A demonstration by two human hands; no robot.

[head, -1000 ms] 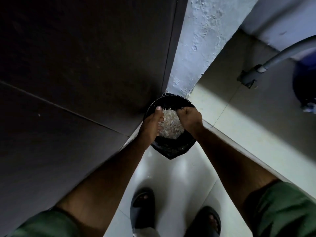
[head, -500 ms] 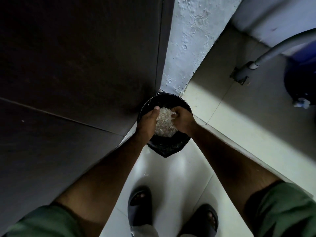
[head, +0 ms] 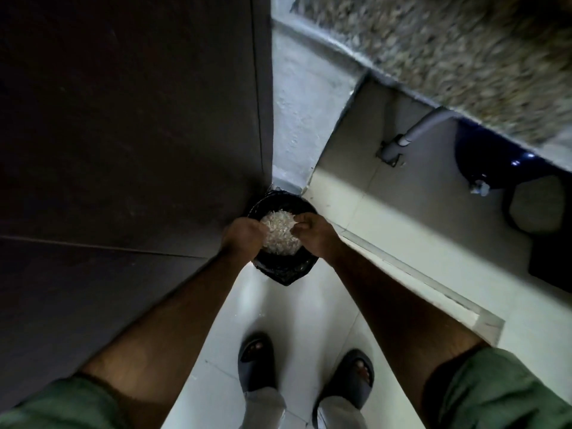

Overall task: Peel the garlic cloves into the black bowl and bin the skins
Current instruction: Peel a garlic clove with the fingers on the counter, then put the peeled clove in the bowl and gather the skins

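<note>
A black bin [head: 283, 269] lined with a black bag stands on the floor in the corner between a dark panel and a white pillar. Directly above its mouth is a heap of pale garlic skins [head: 278, 232], pressed between both hands. My left hand [head: 243, 235] curls round the left side of the heap, and my right hand [head: 312, 232] curls round its right side. I cannot tell whether anything lies under the skins. The black bowl and the cloves are out of view.
A tall dark panel [head: 123, 150] fills the left. A white pillar [head: 294, 134] stands behind the bin. To the right are a grey pipe [head: 418, 131], a dark blue container [head: 495, 156] and a speckled stone counter [head: 464, 57] above them. My sandalled feet [head: 257, 363] stand on pale tiles.
Both hands stay over the bin with the skins between them. My left thumb has folded in against the heap. The view has pulled back, and the counter now shows at the top right.
</note>
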